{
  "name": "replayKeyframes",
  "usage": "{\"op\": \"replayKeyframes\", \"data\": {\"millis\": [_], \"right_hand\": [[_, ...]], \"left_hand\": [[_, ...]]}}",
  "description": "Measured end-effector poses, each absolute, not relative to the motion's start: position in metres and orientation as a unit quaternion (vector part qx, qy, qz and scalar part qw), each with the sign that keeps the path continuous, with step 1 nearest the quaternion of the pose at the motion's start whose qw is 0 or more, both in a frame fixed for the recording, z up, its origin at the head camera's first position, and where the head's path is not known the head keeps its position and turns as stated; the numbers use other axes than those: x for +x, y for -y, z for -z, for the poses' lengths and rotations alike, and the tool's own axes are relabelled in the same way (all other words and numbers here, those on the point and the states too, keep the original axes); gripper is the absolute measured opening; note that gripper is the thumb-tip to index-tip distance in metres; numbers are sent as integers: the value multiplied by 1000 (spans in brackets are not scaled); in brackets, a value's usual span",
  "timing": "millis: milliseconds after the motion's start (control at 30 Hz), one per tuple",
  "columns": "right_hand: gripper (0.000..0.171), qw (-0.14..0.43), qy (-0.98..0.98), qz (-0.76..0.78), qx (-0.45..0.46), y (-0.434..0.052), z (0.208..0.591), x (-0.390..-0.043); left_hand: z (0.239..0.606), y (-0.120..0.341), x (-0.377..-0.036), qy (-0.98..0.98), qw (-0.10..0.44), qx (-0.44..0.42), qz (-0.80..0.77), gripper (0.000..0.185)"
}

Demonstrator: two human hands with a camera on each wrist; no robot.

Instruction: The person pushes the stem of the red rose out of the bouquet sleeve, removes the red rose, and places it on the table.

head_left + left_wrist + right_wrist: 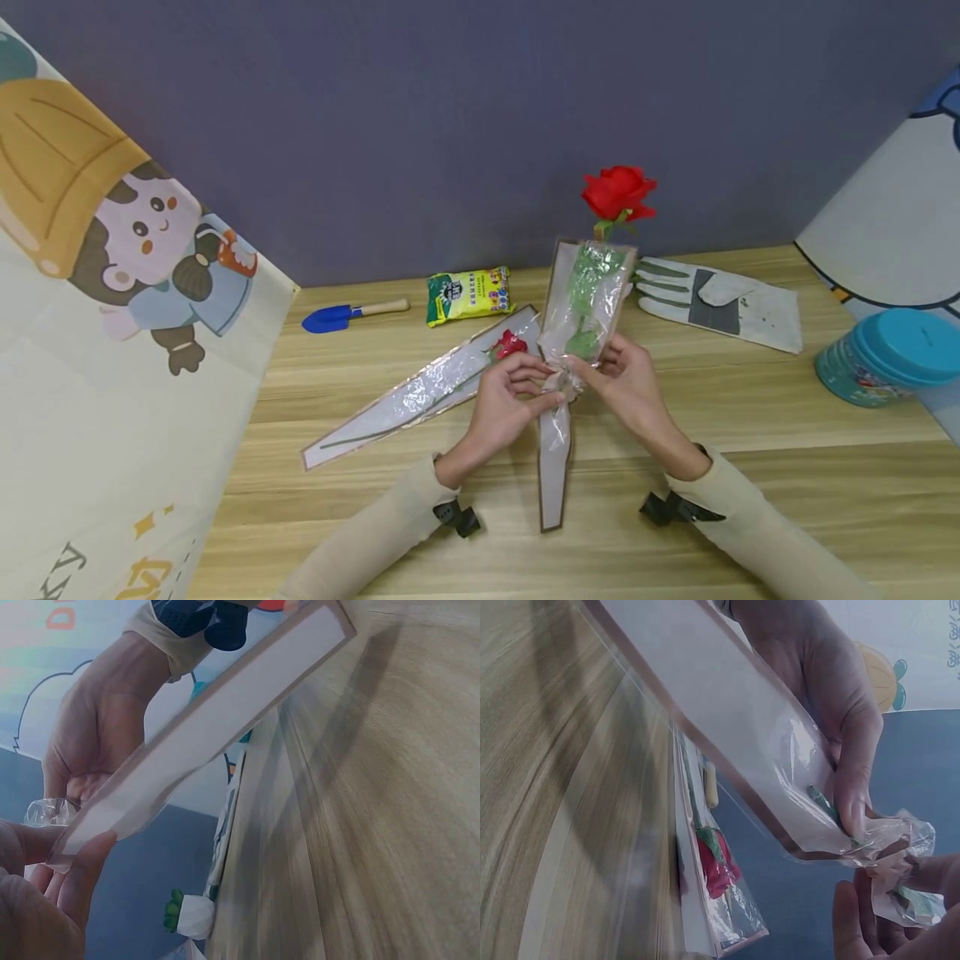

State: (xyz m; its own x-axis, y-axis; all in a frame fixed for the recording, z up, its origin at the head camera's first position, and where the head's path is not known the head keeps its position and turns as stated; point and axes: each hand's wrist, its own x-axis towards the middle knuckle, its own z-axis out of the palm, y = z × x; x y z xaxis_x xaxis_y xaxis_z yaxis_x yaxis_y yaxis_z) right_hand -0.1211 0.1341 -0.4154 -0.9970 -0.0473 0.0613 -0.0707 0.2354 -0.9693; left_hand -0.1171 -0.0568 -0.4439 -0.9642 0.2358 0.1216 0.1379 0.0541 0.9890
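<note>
Head view: above the wooden surface [750, 500], the left hand [504, 408] and right hand [628, 385] both pinch the crinkled waist of an upright sleeved rose [619, 193]. Behind the left hand lies a second sleeved rose [450, 375]; farther back sit a glove [720, 304], seed packet [468, 295] and blue trowel [352, 315].

I can't read the print on the yellow packet [468, 295] beyond my left hand [504, 406]. The teal tin [892, 357], far off my right hand [628, 385], is cut by the edge.

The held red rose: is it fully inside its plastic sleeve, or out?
Partly out: the bloom stands above the sleeve; its stem is inside.
</note>
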Motion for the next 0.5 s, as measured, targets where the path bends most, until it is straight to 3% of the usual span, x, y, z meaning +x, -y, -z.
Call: {"op": "replayKeyframes", "data": {"millis": [500], "right_hand": [[37,14,782,-623,35,-135,419,-119]], "left_hand": [[445,57,-116,-719,56,146,-678,38]]}}
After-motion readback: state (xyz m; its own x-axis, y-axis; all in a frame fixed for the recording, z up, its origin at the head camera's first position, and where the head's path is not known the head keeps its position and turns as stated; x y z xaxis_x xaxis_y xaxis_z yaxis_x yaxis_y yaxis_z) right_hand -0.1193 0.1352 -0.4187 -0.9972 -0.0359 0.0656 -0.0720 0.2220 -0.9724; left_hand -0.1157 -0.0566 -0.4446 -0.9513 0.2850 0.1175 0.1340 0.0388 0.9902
